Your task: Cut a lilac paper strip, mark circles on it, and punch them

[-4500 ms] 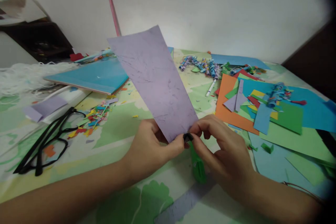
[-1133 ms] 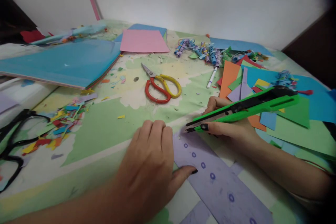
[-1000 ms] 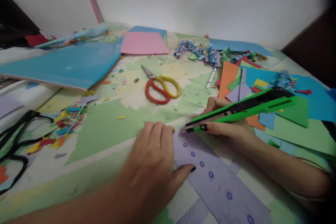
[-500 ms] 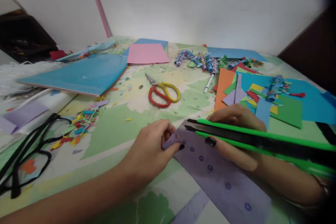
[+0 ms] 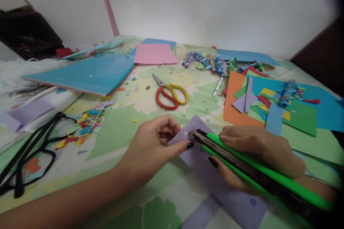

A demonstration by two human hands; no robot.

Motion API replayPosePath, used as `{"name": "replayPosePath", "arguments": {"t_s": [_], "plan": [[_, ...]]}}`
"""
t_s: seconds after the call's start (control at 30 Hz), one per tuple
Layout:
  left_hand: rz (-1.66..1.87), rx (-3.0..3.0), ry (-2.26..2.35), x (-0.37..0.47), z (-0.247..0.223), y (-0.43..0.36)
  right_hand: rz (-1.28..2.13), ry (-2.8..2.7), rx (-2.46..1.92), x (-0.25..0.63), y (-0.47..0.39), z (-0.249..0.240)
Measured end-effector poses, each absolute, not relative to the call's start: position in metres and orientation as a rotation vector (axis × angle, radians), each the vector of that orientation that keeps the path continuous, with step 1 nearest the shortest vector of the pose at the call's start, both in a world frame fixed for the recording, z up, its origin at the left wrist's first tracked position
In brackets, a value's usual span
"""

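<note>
A strip of purple paper (image 5: 228, 186) with small drawn rings slants across the middle front. My left hand (image 5: 156, 139) pinches its far-left edge between thumb and curled fingers. Wrapped round a green and black utility knife (image 5: 242, 164) is my right hand (image 5: 258, 150). The blade tip meets the paper beside a small pale hole, just right of my left thumb. Part of the strip is hidden under the knife and my right hand.
Scissors (image 5: 172, 94) with red and yellow handles lie beyond my hands. Black glasses (image 5: 51, 139) and paper scraps (image 5: 88, 123) are at left, near a blue folder (image 5: 88, 73). Coloured sheets (image 5: 303, 114) and rolled paper pieces (image 5: 215, 63) lie at right and back.
The knife has tilted, its handle end swinging down, and its tip now touches the paper near the corner. A pale hole shows there. My left hand keeps its pinch.
</note>
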State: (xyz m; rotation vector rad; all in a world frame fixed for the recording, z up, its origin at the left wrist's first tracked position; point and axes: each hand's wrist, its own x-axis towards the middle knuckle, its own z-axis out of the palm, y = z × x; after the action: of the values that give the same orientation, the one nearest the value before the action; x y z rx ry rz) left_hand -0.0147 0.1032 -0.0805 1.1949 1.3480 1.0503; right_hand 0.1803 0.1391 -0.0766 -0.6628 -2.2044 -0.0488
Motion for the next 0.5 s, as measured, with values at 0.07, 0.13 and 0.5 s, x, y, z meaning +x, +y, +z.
{"name": "replayPosePath", "arguments": {"t_s": [0.07,0.13,0.5], "plan": [[1.062,1.185,1.341,-0.014,-0.08,0.102,-0.052,-2.229,-0.639,0.178,0.139,-0.073],[1.071,1.182,1.349,-0.014,-0.079,0.102,-0.053,-2.263,-0.617,0.175,0.14,-0.069],[1.071,1.24,1.38,-0.014,-0.08,0.099,-0.096,-2.338,-0.687,0.174,0.137,-0.066]]}}
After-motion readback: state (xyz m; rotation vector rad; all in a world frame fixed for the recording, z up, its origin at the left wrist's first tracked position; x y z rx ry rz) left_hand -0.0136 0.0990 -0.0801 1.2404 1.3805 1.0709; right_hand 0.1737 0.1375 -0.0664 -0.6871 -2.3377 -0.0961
